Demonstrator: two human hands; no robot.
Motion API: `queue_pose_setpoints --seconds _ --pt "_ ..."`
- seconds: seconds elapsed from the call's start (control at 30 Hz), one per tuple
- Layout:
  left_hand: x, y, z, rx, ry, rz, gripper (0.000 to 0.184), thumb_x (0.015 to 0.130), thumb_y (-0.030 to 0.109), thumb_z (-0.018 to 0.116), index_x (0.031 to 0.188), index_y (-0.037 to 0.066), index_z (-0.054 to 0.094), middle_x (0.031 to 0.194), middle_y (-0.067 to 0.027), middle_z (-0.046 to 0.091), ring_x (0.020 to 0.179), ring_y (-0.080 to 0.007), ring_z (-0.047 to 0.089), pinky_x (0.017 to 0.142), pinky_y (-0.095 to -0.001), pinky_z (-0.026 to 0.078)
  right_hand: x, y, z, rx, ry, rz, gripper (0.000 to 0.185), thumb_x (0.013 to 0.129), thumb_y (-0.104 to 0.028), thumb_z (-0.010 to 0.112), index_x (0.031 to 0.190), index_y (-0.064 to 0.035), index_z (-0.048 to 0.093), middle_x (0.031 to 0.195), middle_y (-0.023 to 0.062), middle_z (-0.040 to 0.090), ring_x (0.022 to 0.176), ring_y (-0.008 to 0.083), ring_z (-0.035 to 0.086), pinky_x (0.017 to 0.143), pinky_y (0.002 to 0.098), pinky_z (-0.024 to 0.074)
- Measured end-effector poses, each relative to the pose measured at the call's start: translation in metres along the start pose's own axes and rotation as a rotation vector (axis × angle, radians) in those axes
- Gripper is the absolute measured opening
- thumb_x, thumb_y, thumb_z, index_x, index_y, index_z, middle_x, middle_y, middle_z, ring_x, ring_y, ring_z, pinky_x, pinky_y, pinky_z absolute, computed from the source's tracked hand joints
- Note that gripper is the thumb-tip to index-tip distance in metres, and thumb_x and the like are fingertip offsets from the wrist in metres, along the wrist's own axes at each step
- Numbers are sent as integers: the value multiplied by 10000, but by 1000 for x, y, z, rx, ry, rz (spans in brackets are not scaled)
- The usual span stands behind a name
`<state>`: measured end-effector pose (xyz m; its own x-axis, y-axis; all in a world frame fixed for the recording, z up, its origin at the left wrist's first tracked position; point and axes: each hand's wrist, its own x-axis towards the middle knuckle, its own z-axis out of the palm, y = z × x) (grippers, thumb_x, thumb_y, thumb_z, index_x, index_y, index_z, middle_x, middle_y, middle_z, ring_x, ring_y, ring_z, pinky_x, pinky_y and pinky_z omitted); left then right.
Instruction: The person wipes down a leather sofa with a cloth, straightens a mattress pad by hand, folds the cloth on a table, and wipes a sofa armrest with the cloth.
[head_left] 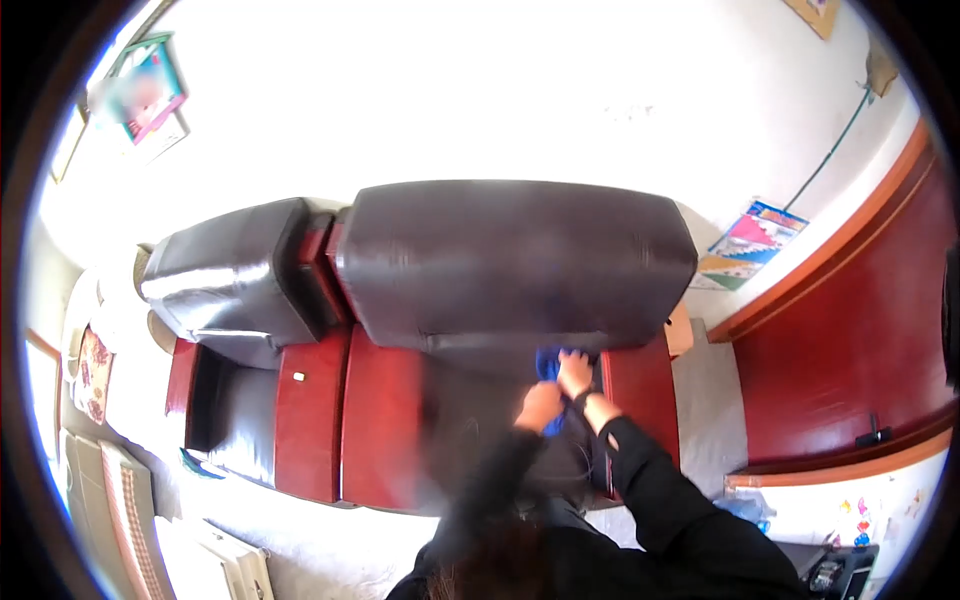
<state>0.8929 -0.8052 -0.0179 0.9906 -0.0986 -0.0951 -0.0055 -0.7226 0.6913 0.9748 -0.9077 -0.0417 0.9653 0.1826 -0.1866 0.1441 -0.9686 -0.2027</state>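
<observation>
A crumpled blue cloth (546, 364) lies at the right end of the dark leather sofa seat (470, 385), close to the red armrest (640, 400). My right hand (574, 374) presses down on the cloth with its fingers bent into it. Just in front and to the left, my left hand (540, 405) is closed like a fist, with blue fabric showing beside and below it. Both hands are slightly blurred, and part of the cloth is hidden under them. A dark band circles my right wrist.
The sofa's dark backrest (515, 260) stands against the white wall. At left is a matching armchair (235, 265), with a small pale object (299, 377) on its red armrest. A red door (850, 340) is at right. A white box-like piece (215, 560) stands at lower left.
</observation>
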Motion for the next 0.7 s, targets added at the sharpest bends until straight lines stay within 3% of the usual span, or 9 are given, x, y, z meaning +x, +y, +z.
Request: queue_pose_setpoints --seconds 0.1,0.27,0.33,0.4,0.47,0.53,0.57,0.6,0.7 --pt "-90 -67 13 4 -126 -109 212 789 225 564 835 47 668 876 -191 657 865 -389 615 760 -476 486 -73 -32 59 111 -318 -81 291 837 -185 512 1099 -150 635 1202 172 541 1139 408 497 903 525 457" --pt "-262 -174 31 111 -216 -292 269 854 267 506 852 59 676 879 -182 659 837 -383 621 730 -478 487 -202 -103 126 340 -480 -474 319 788 -135 522 1064 -137 683 1122 182 614 1069 371 572 909 468 467" --pt "-336 -209 36 227 -82 -95 260 867 251 505 848 55 673 830 -182 658 781 -369 628 682 -478 489 -246 -126 113 412 -496 -678 312 809 -124 509 1072 -120 676 1125 172 606 1075 365 553 912 462 458" --pt "-407 -219 41 270 65 -381 242 876 223 497 858 60 675 807 -196 652 744 -358 633 646 -463 494 -274 -146 114 516 -575 -833 310 820 -107 508 1087 -114 663 1119 168 597 1078 362 529 911 455 445" --pt "-461 -188 16 346 31 -348 315 908 298 503 891 42 685 780 -163 678 681 -297 655 618 -417 505 -306 -158 68 623 -545 -933 317 821 -82 515 1114 -81 638 1133 163 579 1087 357 516 922 430 427" --pt "-516 -186 40 -137 319 -711 452 930 415 494 948 4 682 790 -108 697 668 -217 654 611 -352 506 -330 -166 33 680 -604 -999 318 823 -68 512 1117 -71 633 1146 160 575 1096 355 510 939 418 418" --pt "-545 -176 54 -188 439 -768 567 920 507 488 989 -25 671 817 -69 697 699 -163 637 610 -312 495 -342 -169 18 708 -607 -1037 372 786 -18 487 1126 -69 629 1157 159 569 1089 346 511 928 406 422" --pt "-534 -103 18 -506 423 -1135 582 923 518 474 1063 -19 650 948 -106 695 843 -192 647 705 -328 500 -355 -172 9 736 -617 -1083 430 749 31 462 1134 -67 626 1169 157 564 1082 337 511 916 394 426" --pt "-561 -16 23 -834 746 -1254 622 918 556 458 1146 0 619 1088 -123 662 1017 -224 611 840 -365 477 -393 -180 1 796 -625 -1229 460 728 63 467 1146 -64 610 1192 174 547 1119 349 498 957 400 409"
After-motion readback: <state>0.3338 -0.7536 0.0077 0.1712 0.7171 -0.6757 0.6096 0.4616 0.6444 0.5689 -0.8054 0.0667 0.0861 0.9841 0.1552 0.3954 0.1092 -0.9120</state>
